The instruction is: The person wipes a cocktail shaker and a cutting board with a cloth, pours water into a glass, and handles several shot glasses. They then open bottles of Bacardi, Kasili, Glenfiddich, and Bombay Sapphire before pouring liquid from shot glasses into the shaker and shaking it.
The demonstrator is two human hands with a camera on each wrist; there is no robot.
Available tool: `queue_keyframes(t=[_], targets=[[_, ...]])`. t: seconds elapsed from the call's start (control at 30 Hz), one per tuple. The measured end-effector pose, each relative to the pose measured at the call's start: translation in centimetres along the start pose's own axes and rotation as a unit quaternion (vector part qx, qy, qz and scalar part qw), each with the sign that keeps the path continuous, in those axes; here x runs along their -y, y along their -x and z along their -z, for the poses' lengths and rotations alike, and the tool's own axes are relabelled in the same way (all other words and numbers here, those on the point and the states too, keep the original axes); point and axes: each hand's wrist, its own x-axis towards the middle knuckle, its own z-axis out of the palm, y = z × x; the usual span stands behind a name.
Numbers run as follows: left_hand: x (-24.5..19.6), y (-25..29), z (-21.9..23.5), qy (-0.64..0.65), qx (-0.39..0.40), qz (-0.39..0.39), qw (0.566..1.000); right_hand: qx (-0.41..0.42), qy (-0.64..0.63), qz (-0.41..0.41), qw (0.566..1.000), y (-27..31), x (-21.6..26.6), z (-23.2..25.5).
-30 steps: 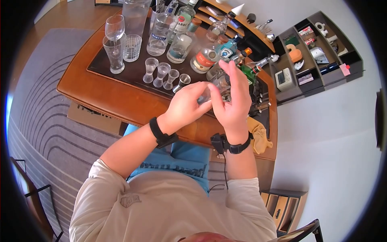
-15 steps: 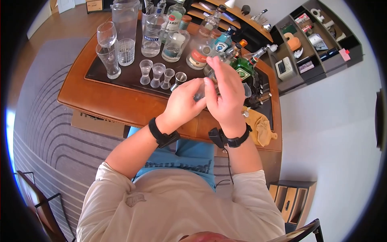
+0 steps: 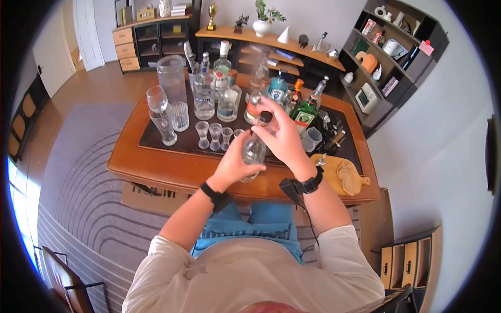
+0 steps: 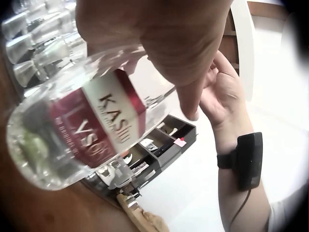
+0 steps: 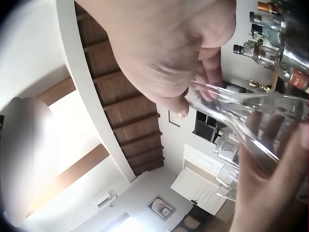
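A person at a brown table has both hands on or close to a see-through glass bottle, near the middle of the head frame. The left hand grips the bottle, with thumb and fingers wrapped around its body. The right hand is up by the bottle's thin neck, its thumb and fingers about the top. The pictures do not show if it is squeezing.

The bottle tilts in the left wrist frame, filling the left side, and its red and white label shows big letters. Three little glasses stand just left of the left hand in the head frame. Farther left are a wine glass, a tall glass and a glass with a pattern.

More bottles stand above the hands, toward the top middle. A green bottle is just right of the right hand. Lower right, a yellow cloth lies on a wooden board. A plant in a white pot and a gold trophy sit on a shelf at the top. A swirly grey rug fills the left side.
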Motion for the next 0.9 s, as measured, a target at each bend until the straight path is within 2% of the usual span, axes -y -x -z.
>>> queue_keyframes(t=[0.07,0.13,0.17,0.2,0.27,0.3,0.33,0.4,0.43,0.47,0.53,0.6,0.67,0.7,0.73,0.8,0.83,0.87,0.9], targets=[[0.9,2.4,0.1,-0.008,0.014,0.071,0.997,0.063,-0.075,-0.132,0.986,0.5,0.4,0.3],[2.6,5.0,-0.3,-0.016,0.029,0.112,0.993,0.071,-0.045,-0.108,0.991,0.8,1.1,0.1],[2.1,5.8,-0.1,-0.016,0.046,0.147,0.988,0.082,0.02,-0.086,0.993,0.7,2.5,0.2],[1.9,6.2,-0.1,-0.019,0.046,0.145,0.988,0.093,0.086,-0.065,0.99,0.7,3.3,0.2],[0.9,6.6,0.0,0.05,0.032,0.204,0.977,0.107,0.097,-0.065,0.987,0.6,3.6,0.2],[0.4,6.6,0.5,-0.012,0.037,0.194,0.98,0.114,0.087,-0.063,0.988,0.2,4.0,0.5],[-1.0,5.9,1.3,-0.014,0.037,0.191,0.981,0.122,0.077,-0.06,0.988,-0.5,4.5,0.9],[-4.2,3.5,3.3,-0.198,0.042,0.097,0.975,0.086,0.08,0.016,0.993,-3.5,6.4,2.4],[-6.3,1.8,4.2,-0.2,0.005,0.056,0.978,0.096,0.075,-0.01,0.993,-5.6,8.3,3.5],[-8.5,-0.3,5.3,-0.195,0.013,0.072,0.978,0.106,0.068,-0.038,0.991,-7.9,10.2,4.6],[-11.0,-4.7,6.6,-0.163,-0.041,0.061,0.984,0.07,0.081,0.041,0.993,-13.0,11.2,6.2],[-12.6,-9.6,8.4,-0.119,-0.054,0.056,0.99,0.055,0.103,0.094,0.989,-18.0,12.8,7.7],[-11.3,-14.6,9.8,-0.035,-0.085,-0.025,0.995,0.032,0.162,0.127,0.978,-22.4,13.9,8.6],[-11.9,-17.1,10.6,0.014,-0.083,0.039,0.996,0.029,0.162,0.128,0.978,-23.4,15.5,9.0],[-12.4,-19.1,11.9,0.103,-0.043,0.07,0.991,0.045,0.205,0.153,0.966,-24.4,17.5,9.3],[-12.8,-23.2,14.0,0.335,0.003,0.167,0.927,0.058,0.248,0.176,0.951,-26.6,18.1,9.6],[-15.5,-24.0,14.2,0.341,0.024,0.199,0.919,0.09,0.253,0.162,0.95,-28.5,17.2,9.7],[-14.7,-25.5,14.9,0.419,0.054,0.196,0.885,0.122,0.257,0.146,0.947,-30.8,15.7,9.5],[-14.2,-27.0,15.0,0.456,0.059,0.201,0.865,0.085,0.25,0.186,0.946,-33.6,11.1,8.5]])
